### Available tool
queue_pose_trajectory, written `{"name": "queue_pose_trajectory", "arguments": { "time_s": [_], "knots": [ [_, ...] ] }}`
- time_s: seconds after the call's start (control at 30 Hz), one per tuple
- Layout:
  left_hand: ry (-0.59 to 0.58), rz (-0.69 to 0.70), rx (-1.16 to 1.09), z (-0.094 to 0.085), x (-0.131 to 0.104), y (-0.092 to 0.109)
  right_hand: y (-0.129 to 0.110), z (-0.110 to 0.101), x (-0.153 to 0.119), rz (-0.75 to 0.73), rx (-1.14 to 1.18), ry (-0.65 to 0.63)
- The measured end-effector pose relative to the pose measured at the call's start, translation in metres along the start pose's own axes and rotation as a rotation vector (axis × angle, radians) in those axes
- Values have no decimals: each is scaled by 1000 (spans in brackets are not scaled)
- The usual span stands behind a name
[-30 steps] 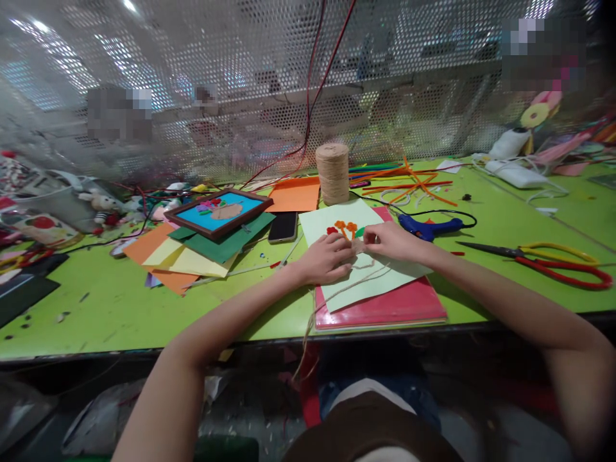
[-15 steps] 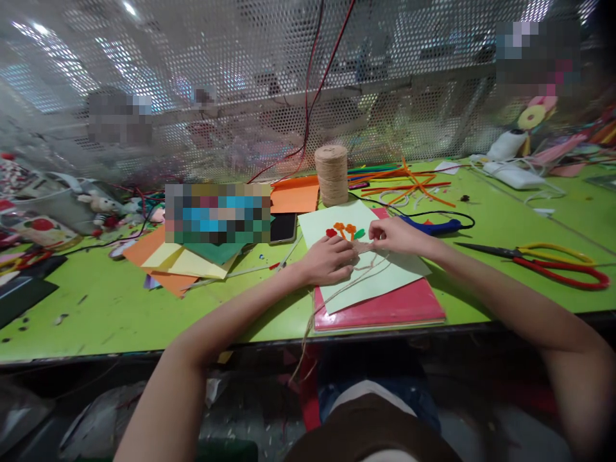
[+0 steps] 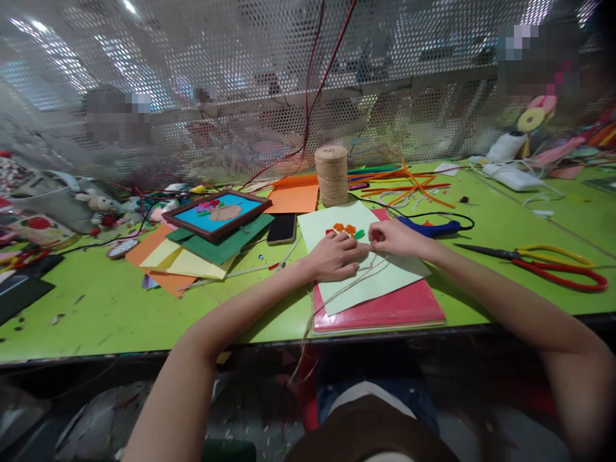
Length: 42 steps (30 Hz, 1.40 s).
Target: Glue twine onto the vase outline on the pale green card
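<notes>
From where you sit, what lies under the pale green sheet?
A flat red folder or book shows past the near and right edges of the pale green sheet. Whatever else the sheet covers cannot be seen.

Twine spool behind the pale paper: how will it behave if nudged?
The twine spool stands on end, taller than wide, so a high push might tip it. On its side, its round body would probably roll. The coarse-looking winding should resist slipping.
</notes>
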<state>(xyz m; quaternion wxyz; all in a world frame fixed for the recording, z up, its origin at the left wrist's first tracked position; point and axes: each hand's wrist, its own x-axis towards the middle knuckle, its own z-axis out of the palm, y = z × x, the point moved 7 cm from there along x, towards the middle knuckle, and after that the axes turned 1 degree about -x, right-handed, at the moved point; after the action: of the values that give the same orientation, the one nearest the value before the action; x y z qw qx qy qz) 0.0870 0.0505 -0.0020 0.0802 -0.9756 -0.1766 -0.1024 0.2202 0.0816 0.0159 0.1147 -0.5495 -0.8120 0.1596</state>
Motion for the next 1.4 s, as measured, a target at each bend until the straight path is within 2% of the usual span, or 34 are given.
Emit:
{"name": "queue_pose_trajectory", "arguments": {
  "time_s": [0.27, 0.53, 0.83, 0.97, 1.07, 1.17, 1.27, 1.4],
  "knots": [
    [17, -13, 31, 0, -3, -2, -2, -1, 0, 11, -22, 5],
    [-5, 10, 54, 0, 10, 4, -4, -6, -2, 54, -37, -2],
    [-10, -8, 25, 5, 9, 1, 0, -7, -1, 75, -19, -43],
    [-35, -22, -21, 4, 11, 1, 9, -25, 0, 61, 30, 13],
    [-60, -37, -47, 1, 12, 1, 23, -54, -6, 72, 73, 135],
    [-78, -46, -60, -1, 13, 2, 48, -86, -24, 133, 114, 268],
    [-66, -37, -69, -2, 12, 3, 87, -104, -54, 252, 121, 285],
    [-34, -22, -71, 0, 12, 2, 154, -118, -110, 497, -48, 281]
  ]
}}
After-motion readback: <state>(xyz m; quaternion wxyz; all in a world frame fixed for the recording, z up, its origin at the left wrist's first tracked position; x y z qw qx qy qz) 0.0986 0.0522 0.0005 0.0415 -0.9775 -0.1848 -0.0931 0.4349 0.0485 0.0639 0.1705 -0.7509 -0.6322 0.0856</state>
